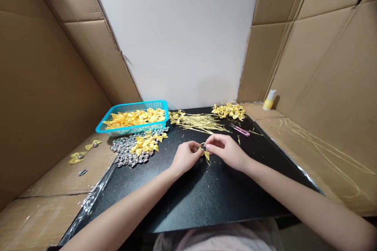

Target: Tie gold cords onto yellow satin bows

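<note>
Both hands meet over the middle of the black board. My left hand (188, 153) is closed, thumb and forefinger pinching a small yellow ribbon bow (207, 156). From the other side, my right hand (226, 150) pinches a thin yellow cord at the bow, fingertips almost touching the left ones. The cord's exact path between the fingers is too small to make out. Beyond the hands lies a bundle of cut yellow cords (203, 122). Left of my left hand, loose yellow bows (149, 143) rest on a pile of silver beads (122, 151).
A turquoise basket (101, 125) of yellow bows stands at the back left. Pink-handled thread snips (241, 130) lie right of the cords, near a heap of beaded bows (229, 110). A thread spool (269, 100) stands at the right. Cardboard walls (332, 66) enclose the sides.
</note>
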### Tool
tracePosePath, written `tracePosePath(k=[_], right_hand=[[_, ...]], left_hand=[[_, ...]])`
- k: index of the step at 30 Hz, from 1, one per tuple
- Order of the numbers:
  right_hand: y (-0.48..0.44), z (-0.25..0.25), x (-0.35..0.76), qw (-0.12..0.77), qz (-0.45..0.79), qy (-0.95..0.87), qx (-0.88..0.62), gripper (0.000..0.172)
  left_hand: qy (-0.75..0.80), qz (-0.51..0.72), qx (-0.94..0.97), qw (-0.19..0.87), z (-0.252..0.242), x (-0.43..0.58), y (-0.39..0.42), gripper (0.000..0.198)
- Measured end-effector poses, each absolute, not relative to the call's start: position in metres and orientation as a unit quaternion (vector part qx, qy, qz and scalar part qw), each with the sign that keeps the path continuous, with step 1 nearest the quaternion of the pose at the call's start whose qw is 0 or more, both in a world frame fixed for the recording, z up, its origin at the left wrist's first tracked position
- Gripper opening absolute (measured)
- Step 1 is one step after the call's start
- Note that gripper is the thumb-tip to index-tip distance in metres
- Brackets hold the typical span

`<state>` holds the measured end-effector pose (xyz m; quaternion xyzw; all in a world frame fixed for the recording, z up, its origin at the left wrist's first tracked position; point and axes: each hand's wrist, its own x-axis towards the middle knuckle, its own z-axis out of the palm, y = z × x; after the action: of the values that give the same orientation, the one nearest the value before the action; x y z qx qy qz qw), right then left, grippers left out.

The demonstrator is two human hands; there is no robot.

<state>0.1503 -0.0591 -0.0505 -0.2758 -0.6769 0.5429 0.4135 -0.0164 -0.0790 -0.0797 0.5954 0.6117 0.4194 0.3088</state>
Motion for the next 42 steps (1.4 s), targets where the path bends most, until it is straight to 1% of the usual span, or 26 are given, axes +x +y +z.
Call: tracePosePath(k=[4, 6, 8, 12, 15, 17, 20, 25, 31, 35, 39, 42], right_hand=[[-0.04, -0.063, 0.137, 0.45, 0.545, -0.651, -0.277, 0.018], [-0.037, -0.068, 0.135, 0.47, 0.541, -0.639, -0.278, 0.02], [-0.036, -0.073, 0.135, 0.488, 0.537, -0.63, -0.277, 0.022], [-0.033, -0.081, 0.136, 0.51, 0.53, -0.619, -0.276, 0.026], [-0.03, -0.086, 0.135, 0.513, 0.526, -0.62, -0.276, 0.03], [-0.028, -0.089, 0.135, 0.514, 0.519, -0.625, -0.277, 0.031], [-0.028, -0.091, 0.135, 0.519, 0.49, -0.64, -0.283, 0.025], [-0.035, -0.09, 0.136, 0.519, 0.391, -0.7, -0.296, 0.008], [-0.039, -0.087, 0.139, 0.533, 0.273, -0.743, -0.299, 0.009], [-0.033, -0.087, 0.144, 0.537, 0.219, -0.758, -0.3, 0.011], [-0.031, -0.087, 0.148, 0.5, 0.187, -0.806, -0.257, 0.012], [-0.033, -0.086, 0.148, 0.474, 0.182, -0.832, -0.225, 0.011]], left_hand=[[0.605, 0.459, 0.61, 0.227, -0.074, -0.021, -0.081, 0.016], [0.589, 0.47, 0.625, 0.205, -0.07, -0.023, -0.085, 0.015], [0.556, 0.464, 0.648, 0.234, -0.068, -0.023, -0.088, 0.015], [0.504, 0.451, 0.651, 0.344, -0.073, -0.021, -0.089, 0.02], [0.496, 0.465, 0.623, 0.386, -0.078, -0.02, -0.085, 0.026], [0.488, 0.483, 0.597, 0.415, -0.08, -0.019, -0.083, 0.026], [0.474, 0.509, 0.553, 0.459, -0.08, -0.019, -0.081, 0.022], [0.439, 0.522, 0.473, 0.557, -0.083, -0.019, -0.076, 0.022], [0.403, 0.492, 0.42, 0.648, -0.085, -0.022, -0.071, 0.041], [0.393, 0.478, 0.414, 0.667, -0.084, -0.025, -0.07, 0.047], [0.408, 0.522, 0.412, 0.625, -0.088, -0.027, -0.067, 0.044], [0.429, 0.53, 0.436, 0.587, -0.091, -0.026, -0.067, 0.045]])
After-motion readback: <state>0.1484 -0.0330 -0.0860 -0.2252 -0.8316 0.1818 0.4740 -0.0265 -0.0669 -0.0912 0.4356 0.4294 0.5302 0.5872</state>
